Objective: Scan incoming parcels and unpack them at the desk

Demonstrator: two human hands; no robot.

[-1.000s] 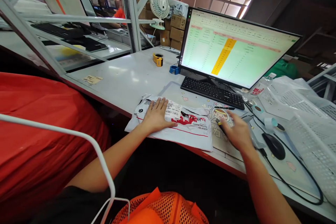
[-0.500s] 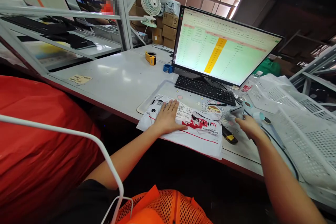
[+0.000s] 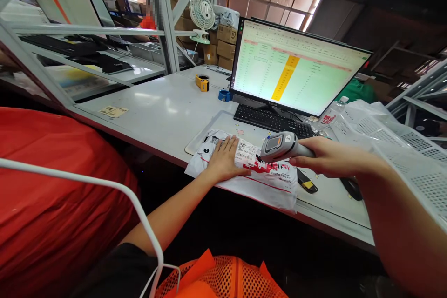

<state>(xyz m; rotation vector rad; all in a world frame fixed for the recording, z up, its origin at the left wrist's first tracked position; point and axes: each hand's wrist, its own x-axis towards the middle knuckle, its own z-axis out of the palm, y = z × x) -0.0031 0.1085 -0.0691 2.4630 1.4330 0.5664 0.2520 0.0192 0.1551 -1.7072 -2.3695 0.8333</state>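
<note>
A white plastic mailing bag point(image 3: 260, 188) with red and black print lies at the desk's front edge. My left hand point(image 3: 225, 160) rests flat on it with fingers stretched out, just left of the white barcode label point(image 3: 244, 151). In my right hand point(image 3: 324, 156) is a grey handheld barcode scanner point(image 3: 282, 145), gripped by its handle. Its head hangs above the bag's right part and points left toward the label. Part of the bag's print is hidden behind the scanner.
Behind the bag stand a black keyboard point(image 3: 272, 121) and a lit monitor point(image 3: 296, 65). A box cutter point(image 3: 307, 182) and a mouse point(image 3: 351, 188) lie right, near white perforated baskets point(image 3: 412, 172). Tape rolls sit farther back. A red sack point(image 3: 59, 195) and white metal bar point(image 3: 115, 181) are left.
My right hand has brought the scanner from the desk's right side leftward, over the bag. My left hand stays flat on the bag. The view has shifted slightly.
</note>
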